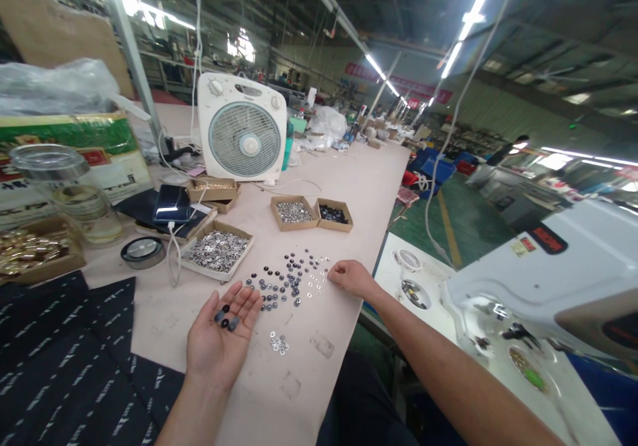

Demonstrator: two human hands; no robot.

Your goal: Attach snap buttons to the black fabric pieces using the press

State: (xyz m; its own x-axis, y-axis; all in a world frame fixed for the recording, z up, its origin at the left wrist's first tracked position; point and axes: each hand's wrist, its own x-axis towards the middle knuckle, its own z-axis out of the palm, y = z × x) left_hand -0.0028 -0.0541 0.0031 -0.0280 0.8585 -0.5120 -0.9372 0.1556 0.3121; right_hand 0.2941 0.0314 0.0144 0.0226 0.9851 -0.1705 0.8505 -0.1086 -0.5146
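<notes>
Several dark round snap buttons rest in the upturned palm of my left hand, its fingers slightly curled. My right hand is at the table's right edge with thumb and fingertips pinched together; whatever is between them is too small to make out. Between both hands, dark snap buttons lie scattered on the table. Small silvery rings are spread close to my right fingertips. A little cluster of silvery snap parts sits right of my left hand.
Boxes of silvery snap parts, more metal parts and black pieces stand beyond. A white fan, glass jar and charging phone are behind. Dark printed fabric lies left; a white machine stands right.
</notes>
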